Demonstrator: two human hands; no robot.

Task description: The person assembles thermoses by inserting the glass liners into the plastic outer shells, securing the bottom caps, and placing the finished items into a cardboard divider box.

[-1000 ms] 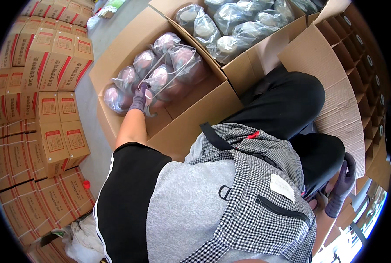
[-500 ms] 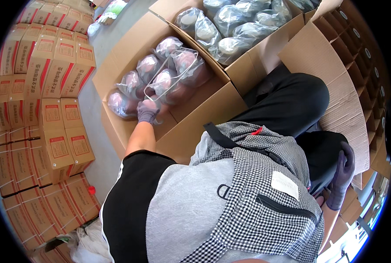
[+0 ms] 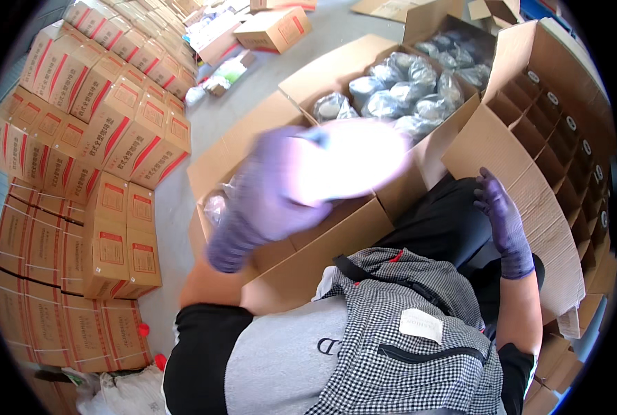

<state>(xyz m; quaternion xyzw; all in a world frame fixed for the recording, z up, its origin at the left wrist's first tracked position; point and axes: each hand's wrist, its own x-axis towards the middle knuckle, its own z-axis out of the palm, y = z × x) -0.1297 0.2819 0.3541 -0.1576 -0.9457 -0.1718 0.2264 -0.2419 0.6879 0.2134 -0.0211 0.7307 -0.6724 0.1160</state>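
My left hand, in a purple-grey glove, is raised over the near open carton, closed around a pale pink rounded object. Motion blur and glare hide the exact kind of that object. Below and left of this hand, a pink item in clear plastic shows inside the carton; the hand covers most of the rest. My right hand, gloved the same, is lifted above my knee with fingers apart and holding nothing. Closest to it is the cardboard flap of the divided carton.
Beyond the near carton stands another carton full of grey items in clear bags. On the right is a carton with cardboard dividers. Stacked sealed cartons line the left side, and one loose carton lies farther off.
My left hand has risen from inside the carton and moved right, bringing out the pale pink object. My right hand has come up and forward from beside my leg. The view has tilted farther ahead.
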